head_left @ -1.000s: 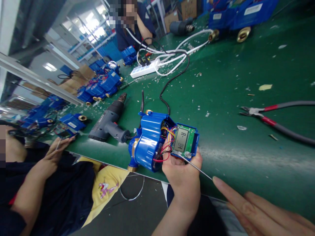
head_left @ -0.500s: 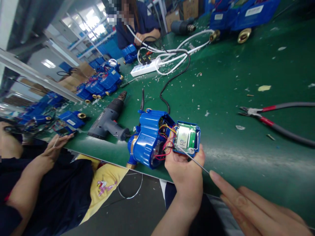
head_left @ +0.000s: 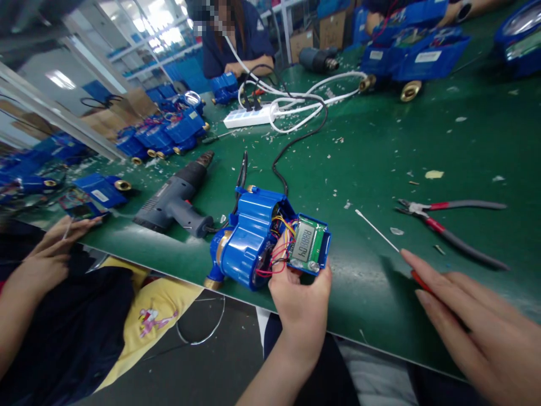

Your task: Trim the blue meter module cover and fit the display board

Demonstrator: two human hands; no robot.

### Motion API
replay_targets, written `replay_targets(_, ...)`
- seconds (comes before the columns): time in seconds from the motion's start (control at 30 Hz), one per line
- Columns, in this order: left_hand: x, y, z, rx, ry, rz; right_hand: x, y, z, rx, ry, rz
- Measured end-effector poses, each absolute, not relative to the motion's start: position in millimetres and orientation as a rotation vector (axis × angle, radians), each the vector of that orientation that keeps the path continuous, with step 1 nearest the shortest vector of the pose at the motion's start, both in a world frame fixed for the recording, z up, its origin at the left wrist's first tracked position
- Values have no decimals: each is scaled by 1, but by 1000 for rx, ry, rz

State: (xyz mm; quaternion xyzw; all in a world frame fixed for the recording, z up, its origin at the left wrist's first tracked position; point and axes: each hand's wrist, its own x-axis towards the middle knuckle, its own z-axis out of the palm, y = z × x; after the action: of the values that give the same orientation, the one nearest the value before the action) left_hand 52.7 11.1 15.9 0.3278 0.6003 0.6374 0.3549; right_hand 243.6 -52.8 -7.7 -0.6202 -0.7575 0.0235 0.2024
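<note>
My left hand [head_left: 301, 298] grips the open lid of a blue water meter [head_left: 250, 239] at the table's near edge. The lid carries a green circuit board with an LCD display [head_left: 307, 243], joined to the meter body by red, yellow and black wires. My right hand [head_left: 473, 321] is at the lower right and holds a thin metal probe [head_left: 377, 230] with a red handle. The probe's tip points up and left over the green table, well clear of the board.
A grey power drill [head_left: 175, 197] lies left of the meter. Red-handled pliers [head_left: 443, 225] lie to the right. A white power strip [head_left: 249, 117] with cables and several blue meters [head_left: 160, 138] sit farther back. Another person's hands [head_left: 51, 248] work at the left; a third person sits across the table.
My right hand has pulled the probe off the circuit board and swung it away to the right. The display now shows a full row of digits. The view has shifted a little.
</note>
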Motion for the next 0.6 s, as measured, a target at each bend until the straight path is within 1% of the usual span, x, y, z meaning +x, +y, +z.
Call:
replay_targets(0.07, 50, 9, 11, 923, 1587, 1629, 247, -39, -5, -1709, -2239, -71)
replay_targets(0.17, 45, 6, 4, 1028, 1686, 1552, 238, -17, 18, -1476, -2306, -256)
replay_targets(0.23, 42, 4, 3, 1092, 1707, 1508, 220, -4, 40, -1291, -2250, -124)
replay_targets(0.33, 42, 4, 7, 1076, 1671, 1494, 184, 14, 63, -1045, -2232, 269)
replay_targets(0.37, 42, 5, 10, 1016, 1647, 1511, 173, 19, 65, -1064, -2202, 388)
replay_targets(0.43, 43, 6, 15, 935, 1611, 1536, 155, 28, 64, -1107, -2195, 477)
replay_targets(0.6, 41, 4, 15, 1216, 1661, 1446, 141, 39, 57, -1239, -2172, 601)
